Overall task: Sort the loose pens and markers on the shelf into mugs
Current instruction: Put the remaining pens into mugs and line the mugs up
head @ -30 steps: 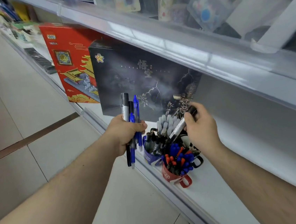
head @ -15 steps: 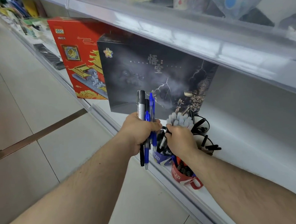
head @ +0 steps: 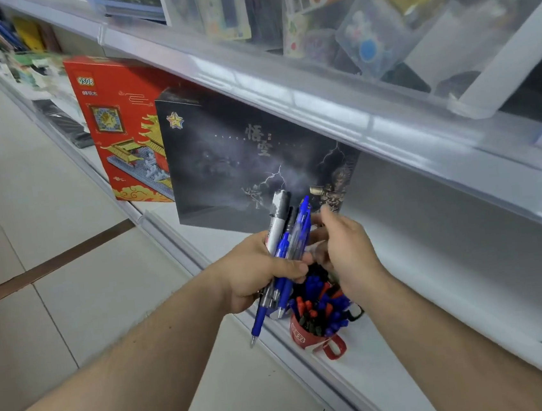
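At frame centre the left hand [head: 259, 270] gripped a pen bundle [head: 286, 237]; the right hand [head: 344, 247] reached in, fingers loosely spread (holding nothing). Best to pinch one pen, then drop it in the red mug [head: 305, 334] below.

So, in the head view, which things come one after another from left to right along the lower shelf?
Red carton with temple picture → dark box with lightning print → red ceramic mug full of pens.
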The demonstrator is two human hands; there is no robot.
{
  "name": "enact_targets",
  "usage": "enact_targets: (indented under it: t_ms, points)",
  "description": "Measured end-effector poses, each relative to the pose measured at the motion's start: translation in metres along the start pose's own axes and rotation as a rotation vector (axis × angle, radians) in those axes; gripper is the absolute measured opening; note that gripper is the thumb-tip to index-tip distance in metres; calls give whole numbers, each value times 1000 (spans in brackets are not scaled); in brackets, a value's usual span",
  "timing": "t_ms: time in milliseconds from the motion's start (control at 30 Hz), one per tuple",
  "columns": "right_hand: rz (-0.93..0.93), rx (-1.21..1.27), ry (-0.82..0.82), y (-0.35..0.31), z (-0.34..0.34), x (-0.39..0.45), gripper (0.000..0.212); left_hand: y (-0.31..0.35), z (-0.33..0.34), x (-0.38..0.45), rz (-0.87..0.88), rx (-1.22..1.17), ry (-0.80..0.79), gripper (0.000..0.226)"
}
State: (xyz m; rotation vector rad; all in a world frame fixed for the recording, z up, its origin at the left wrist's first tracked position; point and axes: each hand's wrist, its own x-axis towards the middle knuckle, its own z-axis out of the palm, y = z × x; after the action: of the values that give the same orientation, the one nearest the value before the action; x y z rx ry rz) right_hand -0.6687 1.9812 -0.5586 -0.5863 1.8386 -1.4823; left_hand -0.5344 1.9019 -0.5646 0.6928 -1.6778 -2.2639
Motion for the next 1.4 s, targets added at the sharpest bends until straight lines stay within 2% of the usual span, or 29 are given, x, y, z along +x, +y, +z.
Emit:
enact_targets:
  t_ms: [100,200,267,367,467,533,667,700,900,1000,1133,1233,1400]
  points:
    - [-42,-32,-88,-24,-17,-34,24,0,11,-1,-13,77,-86,27]
    - [-74,-90,-68,-25,-32,-50,8,3,29,-3,-12,129,-147,22]
    - [-55,-96,-7,-21,-44,-55,11,5,42,-5,-6,116,-209,17]
    - [-22,-42,73,-15,-68,-64,27,3,60,-4,-10,96,-290,15]
    - [-28,-6,116,-9,-94,-77,33,0,79,-3,-90,75,-294,46]
    - [-27,21,143,-6,-111,-86,30,-1,95,-3,-168,31,-300,54]
    - [-4,-14,197,-3,-144,-104,11,-2,136,-5,-269,87,-393,22]
    - [20,-20,196,-2,-153,-108,13,-5,146,-4,-275,117,-407,19]
    - [316,88,217,17,-225,-130,10,-25,220,2,-234,306,-482,32]
    - [334,94,247,27,-265,-146,19,-35,257,5,-244,296,-503,21]
    - [328,145,416,39,-325,-171,20,-49,304,11,-310,170,-426,5]
    - [285,130,593,52,-375,-194,19,-66,337,14,-387,116,-401,13]
    - [269,-28,885,79,-457,-227,18,-93,380,17,-451,91,-476,15]
